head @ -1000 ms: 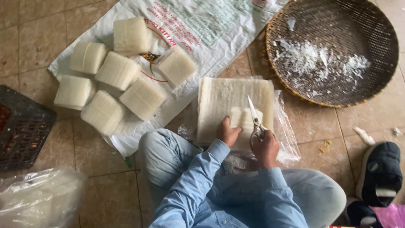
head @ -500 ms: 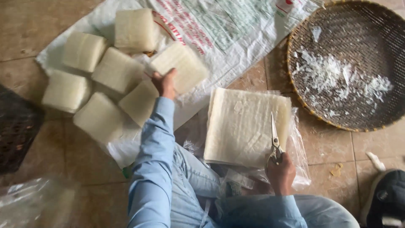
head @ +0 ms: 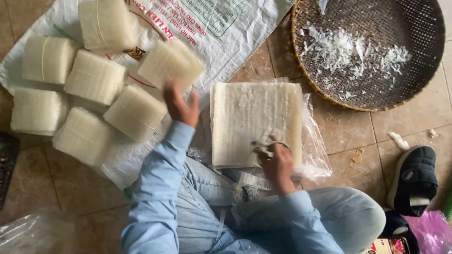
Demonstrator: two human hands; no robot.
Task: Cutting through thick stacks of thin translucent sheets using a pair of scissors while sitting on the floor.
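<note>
Head view: seated person's left hand [head: 180, 104] lifting pale rice-paper bundle [head: 171, 64] off woven sack [head: 226, 28], fingers closing on bundle's near edge. Right hand [head: 277, 162] resting on flat sheet stack [head: 256, 123], fingers curling around scissors [head: 262, 146] (blurred, blades barely showing). Round woven tray [head: 423, 84] lying beyond, holding white scraps.

The left hand [head: 180, 106], which was pressing on the flat stack of white sheets [head: 256, 123] beside the scissors [head: 262, 146] a moment ago, now lifts a banded white bundle [head: 171, 64] off the sack.
</note>
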